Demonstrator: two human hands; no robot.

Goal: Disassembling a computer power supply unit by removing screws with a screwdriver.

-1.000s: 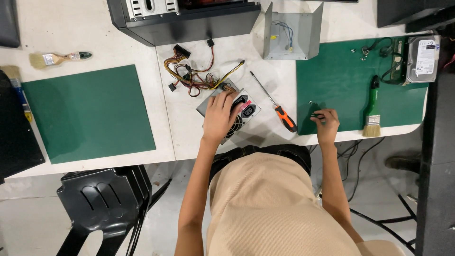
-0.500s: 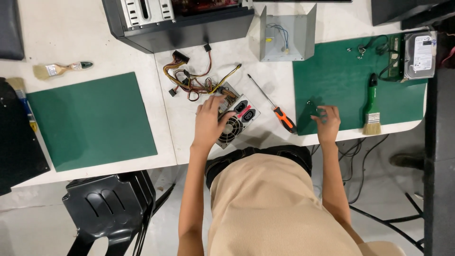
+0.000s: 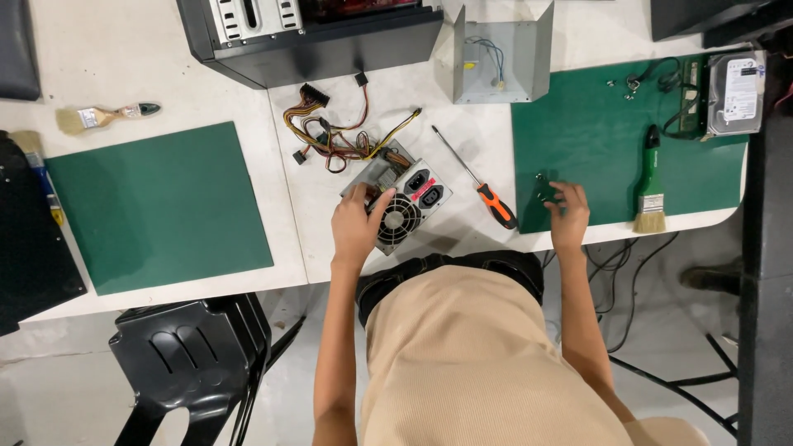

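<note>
Power supply unit, grey with a round fan grille, lies on the white table near its front edge, its bundle of coloured cables trailing toward 11 o'clock. Left hand rests on the unit's 9 o'clock side, fingers spread loosely over its edge and the thumb on the grille. Right hand sits at 3 o'clock on the green mat, fingertips curled narrowly over small screws; whether it pinches one I cannot tell. Orange-handled screwdriver lies between the hands.
</note>
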